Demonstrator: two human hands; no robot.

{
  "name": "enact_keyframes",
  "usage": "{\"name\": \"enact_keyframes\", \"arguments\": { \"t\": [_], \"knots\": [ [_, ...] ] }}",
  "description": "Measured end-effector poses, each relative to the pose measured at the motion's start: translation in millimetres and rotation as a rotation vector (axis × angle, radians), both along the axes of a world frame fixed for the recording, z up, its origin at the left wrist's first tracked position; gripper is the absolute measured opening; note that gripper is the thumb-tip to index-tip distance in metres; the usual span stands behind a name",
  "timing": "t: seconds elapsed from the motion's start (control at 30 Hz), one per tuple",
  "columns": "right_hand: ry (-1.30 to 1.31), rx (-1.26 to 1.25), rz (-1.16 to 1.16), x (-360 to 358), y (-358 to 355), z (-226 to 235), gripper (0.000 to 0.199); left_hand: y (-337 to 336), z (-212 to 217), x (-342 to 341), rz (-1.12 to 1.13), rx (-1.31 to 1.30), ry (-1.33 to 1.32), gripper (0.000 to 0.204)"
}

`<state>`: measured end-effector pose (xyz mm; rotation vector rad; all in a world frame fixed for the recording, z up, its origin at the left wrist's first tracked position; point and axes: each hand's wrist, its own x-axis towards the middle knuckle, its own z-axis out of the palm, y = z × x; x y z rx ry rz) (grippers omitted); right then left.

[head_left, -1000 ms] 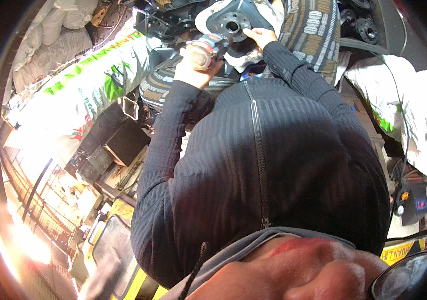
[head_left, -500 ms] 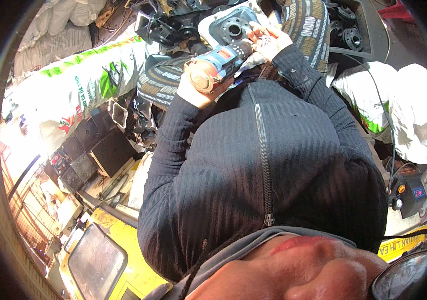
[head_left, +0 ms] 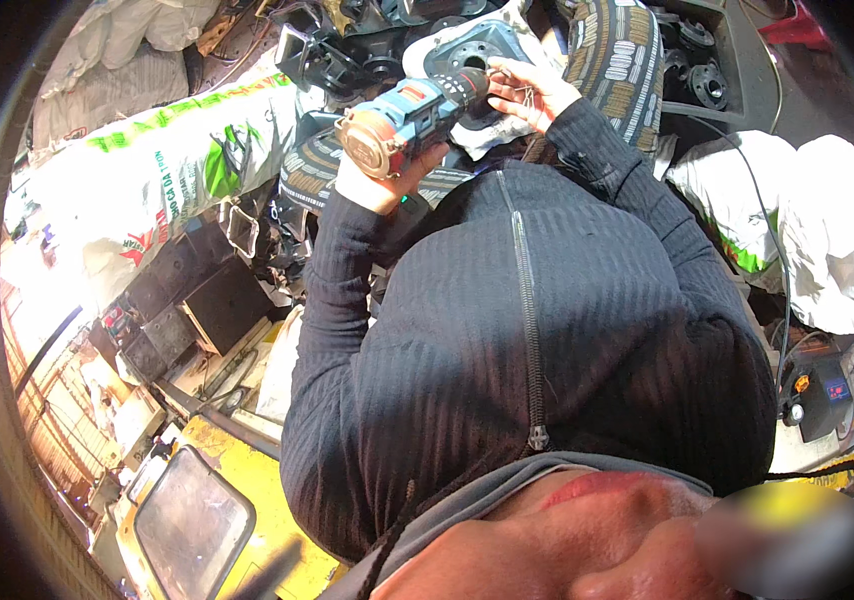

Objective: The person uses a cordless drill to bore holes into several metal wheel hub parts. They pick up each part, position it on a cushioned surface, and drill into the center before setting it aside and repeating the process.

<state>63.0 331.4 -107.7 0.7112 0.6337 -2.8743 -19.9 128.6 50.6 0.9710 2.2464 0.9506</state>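
My left hand [head_left: 377,185] is closed round the handle of a blue and grey cordless drill [head_left: 409,117], whose black chuck points right. At the chuck's tip, my right hand [head_left: 537,92] has its fingers curled, with thin shiny metal pieces [head_left: 528,97], perhaps screws, between them. Behind the chuck lies a light blue-grey, round-holed metal part [head_left: 477,52] on a white sheet. It lies over the middle of a patterned tyre [head_left: 615,60], and the drill partly hides it.
Black metal parts [head_left: 332,60] are heaped beyond the drill. A grey crate [head_left: 742,90] with more round parts stands at the far right. White sacks lie left [head_left: 162,190] and right [head_left: 817,220]; a black cable [head_left: 762,200] crosses the right ones. Bottom left is a yellow panel [head_left: 197,440].
The drill in my left hand has moved slightly left and up, with its body more level. My right hand's fingers have shifted and curled around the small metal pieces near the chuck.
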Motion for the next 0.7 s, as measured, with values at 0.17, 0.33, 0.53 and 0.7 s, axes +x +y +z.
{"name": "enact_keyframes", "arguments": {
  "t": [0.17,0.33,0.53,0.7],
  "knots": [
    [-0.023,0.028,0.093,-1,1,4,0.033,4,-2,-6,-0.068,-0.066,0.072,0.047],
    [-0.066,-0.144,0.022,-3,-3,-10,0.026,3,-8,-4,-0.045,-0.12,0.036,0.046],
    [-0.26,-0.254,-0.129,-11,-7,-25,0.019,4,-14,-6,-0.153,-0.074,0.158,0.042],
    [-0.287,-0.28,-0.151,-17,-9,-26,0.016,7,-19,-13,-0.178,-0.157,0.165,0.045]
  ]
}}
